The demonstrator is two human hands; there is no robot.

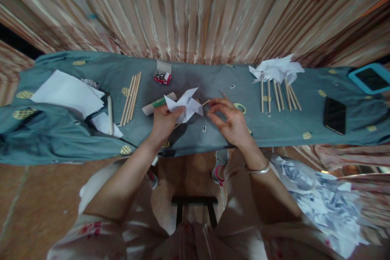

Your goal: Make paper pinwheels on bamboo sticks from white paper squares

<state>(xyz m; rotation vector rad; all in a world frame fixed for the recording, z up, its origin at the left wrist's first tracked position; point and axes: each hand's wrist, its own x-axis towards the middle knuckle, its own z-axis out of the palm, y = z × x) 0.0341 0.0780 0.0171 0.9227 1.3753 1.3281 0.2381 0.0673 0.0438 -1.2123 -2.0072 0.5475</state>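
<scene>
My left hand (pixel 166 121) is closed on a white paper pinwheel (pixel 189 107), its thumb pressed on the folded paper. A thin wooden stick (pixel 206 102) shows behind the pinwheel, its tip poking out at the right. Just right of that tip is my right hand (pixel 228 121), thumb and index finger curled close together; anything between them is too small to make out. A green and white tube (pixel 150 107) lies partly behind my left hand. Beyond it stands an open red and white box (pixel 162 74) with small metal pieces inside.
Wooden sticks (pixel 131 99) and white paper sheets (pixel 68 93) lie left on the green cloth (pixel 195 75). Several finished pinwheels (pixel 278 70) rest at the right, near a black phone (pixel 334 115) and a blue-framed device (pixel 370 78). A bag of paper scraps (pixel 326 199) stands below right.
</scene>
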